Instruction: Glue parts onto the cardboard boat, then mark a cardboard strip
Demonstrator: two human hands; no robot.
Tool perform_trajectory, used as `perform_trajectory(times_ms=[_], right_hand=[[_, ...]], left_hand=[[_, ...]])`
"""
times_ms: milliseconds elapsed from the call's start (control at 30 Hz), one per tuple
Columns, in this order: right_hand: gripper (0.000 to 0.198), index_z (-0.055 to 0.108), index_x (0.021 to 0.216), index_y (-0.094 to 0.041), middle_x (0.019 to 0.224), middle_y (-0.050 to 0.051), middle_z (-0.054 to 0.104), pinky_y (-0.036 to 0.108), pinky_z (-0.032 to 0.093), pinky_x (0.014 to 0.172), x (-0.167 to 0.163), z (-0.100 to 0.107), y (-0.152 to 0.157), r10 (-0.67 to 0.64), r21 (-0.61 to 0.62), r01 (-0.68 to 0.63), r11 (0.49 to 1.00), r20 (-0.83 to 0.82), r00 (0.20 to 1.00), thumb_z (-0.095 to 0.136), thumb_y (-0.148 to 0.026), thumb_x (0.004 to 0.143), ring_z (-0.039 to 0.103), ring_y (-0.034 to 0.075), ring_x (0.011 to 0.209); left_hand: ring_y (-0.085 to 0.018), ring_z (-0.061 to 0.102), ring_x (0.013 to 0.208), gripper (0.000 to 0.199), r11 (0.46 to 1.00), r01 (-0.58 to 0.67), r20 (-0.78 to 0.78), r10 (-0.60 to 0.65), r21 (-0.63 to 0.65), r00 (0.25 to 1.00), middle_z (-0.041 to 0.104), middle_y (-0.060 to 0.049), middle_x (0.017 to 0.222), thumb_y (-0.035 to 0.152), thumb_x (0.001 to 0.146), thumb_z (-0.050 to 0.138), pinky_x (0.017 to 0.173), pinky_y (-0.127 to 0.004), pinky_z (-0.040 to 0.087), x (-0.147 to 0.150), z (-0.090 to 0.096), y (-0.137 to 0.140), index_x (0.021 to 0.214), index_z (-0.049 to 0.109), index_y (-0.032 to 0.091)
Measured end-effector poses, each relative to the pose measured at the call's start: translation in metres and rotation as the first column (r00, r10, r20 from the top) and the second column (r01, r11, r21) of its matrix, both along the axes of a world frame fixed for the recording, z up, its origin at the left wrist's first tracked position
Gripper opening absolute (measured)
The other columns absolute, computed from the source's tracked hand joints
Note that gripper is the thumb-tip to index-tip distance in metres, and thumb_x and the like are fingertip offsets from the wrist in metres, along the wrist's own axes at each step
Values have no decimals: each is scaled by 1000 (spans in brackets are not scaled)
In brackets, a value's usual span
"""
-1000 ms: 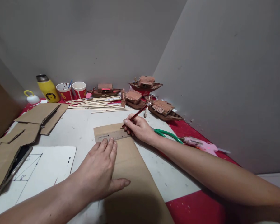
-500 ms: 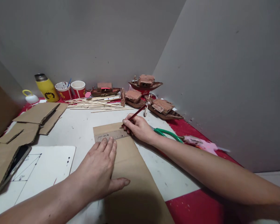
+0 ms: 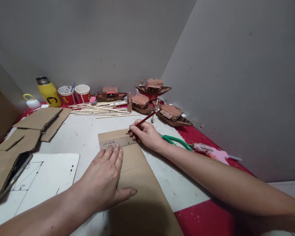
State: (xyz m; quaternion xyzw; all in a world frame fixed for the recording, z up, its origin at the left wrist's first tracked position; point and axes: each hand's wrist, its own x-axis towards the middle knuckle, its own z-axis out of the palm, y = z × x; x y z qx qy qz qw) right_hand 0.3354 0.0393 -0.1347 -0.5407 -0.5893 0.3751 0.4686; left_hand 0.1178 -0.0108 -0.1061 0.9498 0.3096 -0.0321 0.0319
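A long piece of brown cardboard (image 3: 142,183) lies in front of me, running from the near edge to the middle of the table. Across its far end rests a clear ruler (image 3: 124,141). My left hand (image 3: 104,177) lies flat, fingers stretched out, with the fingertips on the ruler's near edge and the thumb spread over the cardboard. Between the fingers of my right hand (image 3: 147,132) is a dark red pencil (image 3: 145,119). Its tip points down at the cardboard just beyond the ruler, and its upper end leans right. Whether the tip touches is too small to tell.
Green-handled scissors (image 3: 178,141) and a pink glue gun (image 3: 211,150) lie right. Model boats (image 3: 172,113), thin sticks (image 3: 105,109), paper cups (image 3: 82,94) and a yellow bottle (image 3: 49,93) line the back. Cardboard pieces (image 3: 27,137), a phone (image 3: 12,180) and a drawing (image 3: 51,173) are left.
The pencil's upper end has tilted slightly to the right in my right hand. My left hand and the ruler have stayed in place.
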Motion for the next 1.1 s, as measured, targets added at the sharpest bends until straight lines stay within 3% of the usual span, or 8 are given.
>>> perform_trajectory(times_ms=[1100], right_hand=[[30,52,76,-19,64,-2,61,18,39,40,1,-1,1,-9,-33,7,999,-68,998,61,-47,80,54,8,48]], left_hand=[[-42,33,138,100,1000,11,5,-11,26,1000,31,-28,149,74,80,43,109,-51,33,1,-1,1,144,38,-1]])
